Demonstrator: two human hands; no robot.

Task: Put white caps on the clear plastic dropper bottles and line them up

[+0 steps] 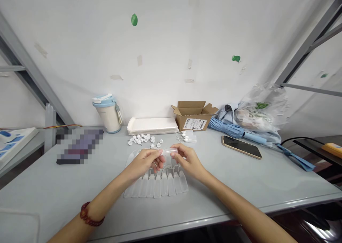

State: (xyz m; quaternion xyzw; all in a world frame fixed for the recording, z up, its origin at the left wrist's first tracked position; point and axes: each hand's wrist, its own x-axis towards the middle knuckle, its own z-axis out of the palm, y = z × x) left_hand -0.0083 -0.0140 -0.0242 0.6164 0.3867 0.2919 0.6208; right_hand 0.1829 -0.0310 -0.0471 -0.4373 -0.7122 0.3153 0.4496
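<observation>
Both hands hold one small translucent plastic bottle (169, 151) level above the table. My left hand (146, 160) pinches its left end between thumb and fingers. Its right end is gripped by the thumb and fingers of my right hand (189, 159). Whether a cap is on the left end cannot be made out behind the fingers. Below the hands lies a row of similar translucent bottles (157, 186), side by side, with thin white cords at their tops. Several small white caps (139, 140) are scattered just beyond my left hand. A few more bottles (190, 139) lie near the box.
Along the wall stand a cream tumbler (108, 116) with a blue lid, a stack of white sheets (153, 125) and an open cardboard box (192, 120). To the right are a folded blue umbrella (227, 127), a plastic bag (258, 111) and a phone (242, 147). A blurred-out item (80, 147) lies left.
</observation>
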